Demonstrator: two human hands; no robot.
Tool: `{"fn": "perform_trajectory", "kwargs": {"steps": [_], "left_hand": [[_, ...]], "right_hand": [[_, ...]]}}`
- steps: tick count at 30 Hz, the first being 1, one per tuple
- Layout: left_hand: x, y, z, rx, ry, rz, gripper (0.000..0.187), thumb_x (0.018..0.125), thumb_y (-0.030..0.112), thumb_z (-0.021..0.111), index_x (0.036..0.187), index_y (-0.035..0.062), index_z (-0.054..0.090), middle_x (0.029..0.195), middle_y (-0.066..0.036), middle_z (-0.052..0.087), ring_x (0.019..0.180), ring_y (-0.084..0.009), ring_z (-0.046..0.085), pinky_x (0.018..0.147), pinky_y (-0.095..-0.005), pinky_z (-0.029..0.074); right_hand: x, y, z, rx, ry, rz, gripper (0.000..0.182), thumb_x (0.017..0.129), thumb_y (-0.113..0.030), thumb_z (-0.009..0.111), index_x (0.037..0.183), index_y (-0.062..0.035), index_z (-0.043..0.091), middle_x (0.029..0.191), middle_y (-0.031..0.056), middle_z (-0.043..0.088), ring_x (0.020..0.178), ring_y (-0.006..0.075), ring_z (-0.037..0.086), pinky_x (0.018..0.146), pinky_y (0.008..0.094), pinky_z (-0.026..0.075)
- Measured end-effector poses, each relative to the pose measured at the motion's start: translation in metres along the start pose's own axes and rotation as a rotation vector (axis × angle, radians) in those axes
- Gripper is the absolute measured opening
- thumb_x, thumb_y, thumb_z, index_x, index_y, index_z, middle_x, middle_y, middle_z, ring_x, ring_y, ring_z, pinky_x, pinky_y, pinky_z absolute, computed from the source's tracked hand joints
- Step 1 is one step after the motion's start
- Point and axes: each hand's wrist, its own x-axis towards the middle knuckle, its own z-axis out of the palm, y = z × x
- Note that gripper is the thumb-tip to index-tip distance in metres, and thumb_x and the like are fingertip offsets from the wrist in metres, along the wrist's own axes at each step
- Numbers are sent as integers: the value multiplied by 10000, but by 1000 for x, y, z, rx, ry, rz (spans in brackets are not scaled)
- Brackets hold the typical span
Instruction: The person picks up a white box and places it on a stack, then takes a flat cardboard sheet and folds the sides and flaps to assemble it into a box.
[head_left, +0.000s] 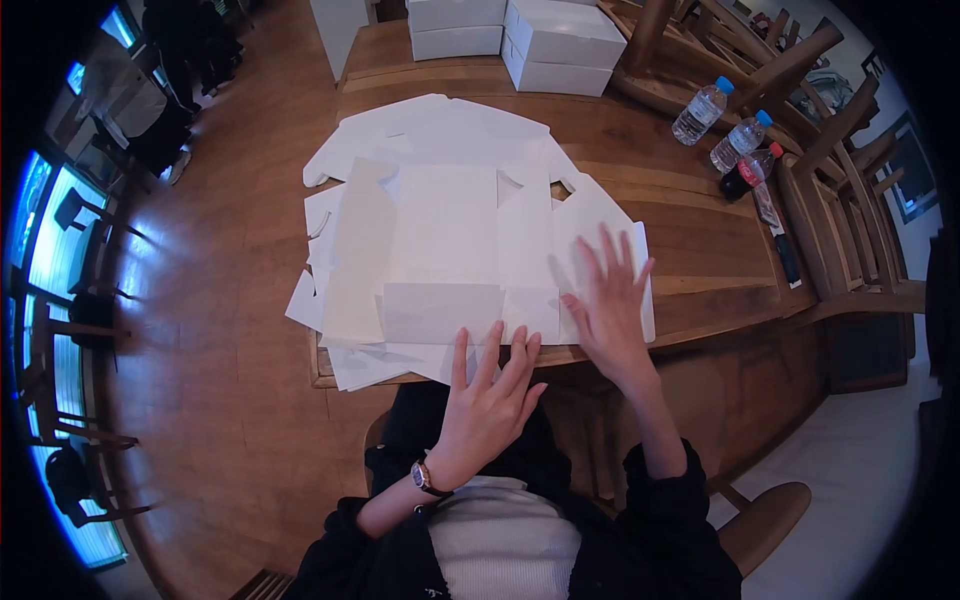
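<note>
The card (445, 225), a white creased sheet, lies along the near edge of the worktop (700, 270), towards its near left corner, on a spread of other white sheets (360, 365), some of which jut past that edge. It reaches forward and leftward from the left hand (490, 395), whose fingertips meet its near edge, just beside a creased flap (443, 312). The right part of the card and the sheets around it lie below the right hand (610, 310).

At the far edge, the left boxes (457, 40) and the right boxes (560, 50) are white, stacked and closed; their contents are hidden. Towards the right edge come two clear bottles (700, 112) with blue caps, their fill hard to make out, then a cola bottle (750, 175) with a red cap and dark drink inside.

The left hand is loosely open, back upward, fingers stretched forward and thumb out to the right, resting on the card without gripping it. The right hand is wide open, fingers and thumb spread, grasping nothing; I cannot tell whether its palm touches the white sheets or hangs just above them.
</note>
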Motion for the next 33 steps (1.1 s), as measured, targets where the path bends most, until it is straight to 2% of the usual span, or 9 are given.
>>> {"fn": "perform_trajectory", "kwargs": {"steps": [7,10,13,16,23,27,28,31,33], "left_hand": [[-2,-1,1,-17,9,-1,547,971,267,655,1474,73,560,1475,-98,548,1409,-329,468,1211,-601,249],[-3,-2,-1,-55,19,7,539,968,241,656,1473,76,562,1471,-97,554,1411,-328,469,1215,-591,250],[-6,-8,-2,-67,78,48,533,957,202,661,1461,62,565,1463,-103,552,1401,-323,484,1209,-594,276],[-21,-15,-1,-131,146,87,531,914,128,674,1431,51,584,1441,-128,557,1382,-322,508,1196,-596,307],[-42,-24,-3,-255,429,-74,466,830,63,714,1290,21,654,1347,-203,576,1305,-380,545,1130,-567,385],[-37,-36,-12,-409,482,-144,772,822,94,764,1502,9,409,1505,-291,393,1331,-464,465,1105,-564,402],[-39,-42,-13,-446,442,-104,1017,787,170,852,1587,41,237,1592,-326,237,1426,-497,359,1122,-588,384],[-32,-41,-37,-597,382,-23,1175,706,251,941,1618,131,210,1638,-331,107,1520,-516,192,1177,-604,319],[-34,-45,-48,-601,273,-48,1158,656,330,981,1597,227,312,1664,-312,-1,1560,-509,56,1223,-634,209]], "right_hand": [[4,14,0,346,-131,-23,580,1087,-335,448,1608,-118,314,1712,151,160,1604,340,64,1248,632,0],[-1,20,-5,643,22,-12,526,1090,-266,460,1574,-81,374,1675,159,277,1594,346,141,1262,585,34],[-20,20,-24,367,354,34,471,1098,-212,452,1536,-42,422,1605,174,406,1564,344,254,1273,531,58],[-36,26,-41,768,479,341,458,1111,-229,433,1522,-27,442,1546,181,484,1533,324,332,1275,525,70],[-71,18,-23,867,258,425,544,1102,-205,483,1593,-34,325,1524,193,496,1434,244,451,1276,422,16],[-78,-38,-41,1075,494,459,511,1064,-64,464,1552,38,351,1507,199,486,1398,234,472,1228,410,247],[-80,-54,-47,966,516,412,507,1054,-82,471,1522,81,362,1502,198,484,1362,252,493,1160,405,353],[-101,-91,-41,1070,496,162,850,940,-220,607,1578,91,140,1448,268,401,1342,330,459,1126,435,378],[-109,-107,-44,870,283,-24,1036,816,-381,800,1552,65,222,1445,305,409,1363,408,446,1140,529,327]]}}
